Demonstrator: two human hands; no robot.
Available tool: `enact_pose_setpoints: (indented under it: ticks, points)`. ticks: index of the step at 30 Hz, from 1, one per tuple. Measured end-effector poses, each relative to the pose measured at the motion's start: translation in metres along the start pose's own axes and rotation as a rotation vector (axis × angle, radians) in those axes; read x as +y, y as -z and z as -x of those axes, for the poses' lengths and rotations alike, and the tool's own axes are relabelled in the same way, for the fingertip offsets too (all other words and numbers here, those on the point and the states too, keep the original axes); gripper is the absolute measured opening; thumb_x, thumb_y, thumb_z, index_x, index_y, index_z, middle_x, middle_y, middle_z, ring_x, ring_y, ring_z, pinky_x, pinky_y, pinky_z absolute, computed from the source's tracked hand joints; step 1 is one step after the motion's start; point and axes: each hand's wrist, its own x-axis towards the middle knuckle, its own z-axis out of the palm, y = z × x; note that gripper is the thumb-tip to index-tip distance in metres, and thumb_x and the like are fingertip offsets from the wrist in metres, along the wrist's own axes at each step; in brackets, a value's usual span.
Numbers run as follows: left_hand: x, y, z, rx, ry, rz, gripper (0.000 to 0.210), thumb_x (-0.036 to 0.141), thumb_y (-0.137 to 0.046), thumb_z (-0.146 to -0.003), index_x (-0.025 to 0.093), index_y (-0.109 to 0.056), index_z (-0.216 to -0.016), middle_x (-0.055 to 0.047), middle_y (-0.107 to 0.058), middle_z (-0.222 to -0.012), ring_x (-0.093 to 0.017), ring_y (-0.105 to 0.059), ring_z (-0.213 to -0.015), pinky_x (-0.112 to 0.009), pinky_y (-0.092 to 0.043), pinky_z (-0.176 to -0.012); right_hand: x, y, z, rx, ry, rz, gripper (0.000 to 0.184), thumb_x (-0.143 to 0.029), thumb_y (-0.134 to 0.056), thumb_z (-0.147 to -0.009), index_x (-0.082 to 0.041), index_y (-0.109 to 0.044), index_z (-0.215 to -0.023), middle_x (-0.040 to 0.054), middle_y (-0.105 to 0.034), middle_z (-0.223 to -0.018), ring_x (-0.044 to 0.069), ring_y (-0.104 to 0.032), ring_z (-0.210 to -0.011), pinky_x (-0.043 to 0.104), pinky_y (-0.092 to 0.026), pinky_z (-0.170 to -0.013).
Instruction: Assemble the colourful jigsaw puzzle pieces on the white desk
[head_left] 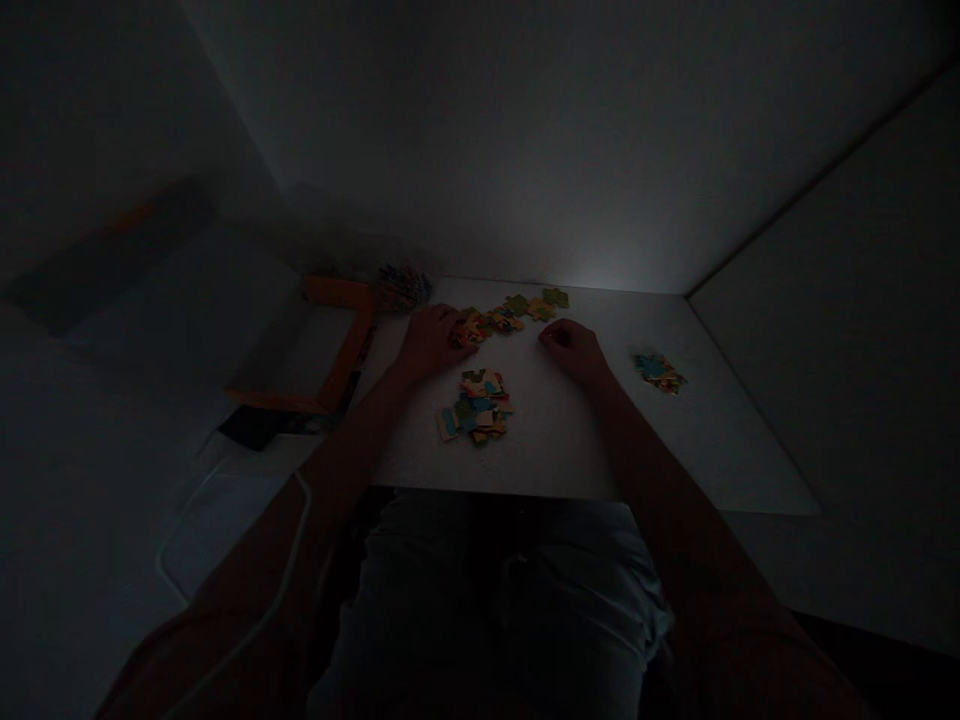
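In the dim light, a crooked row of puzzle pieces [504, 320] lies across the back of the white table. My left hand [433, 343] is at the row's left end, its thumb and fingers around the colourful pieces there. To the right of the row, my right hand [574, 348] rests low over the table with its fingers curled together. Whatever may be between those fingertips is hidden. A heap of loose puzzle pieces [484, 408] sits nearer to me, between my forearms.
Another small pile of puzzle pieces [659, 372] lies to the right. At the left stand an orange-brown frame [341, 375] and a bunch of what look like pencils [403, 287]. The table meets a wall at the back. A pale cable [289, 560] crosses my left arm.
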Motion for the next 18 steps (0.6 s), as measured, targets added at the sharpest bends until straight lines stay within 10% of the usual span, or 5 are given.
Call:
enact_pose_setpoints:
  ticks: [18]
  points:
    - [-0.004,-0.007,-0.011,0.549,-0.227,0.241,0.101,0.062,-0.077,-0.058,0.019,-0.033,-0.137,-0.011,-0.053,-0.119,-0.027,-0.048,-0.111,-0.04,-0.032,-0.101,-0.008,-0.004,-0.001,0.014,-0.116,0.071,0.034,-0.055,-0.058,-0.079,-0.023,-0.064,-0.087,0.0067,-0.064,-0.074,0.022,-0.056,-0.066,0.034,-0.044,-0.062]
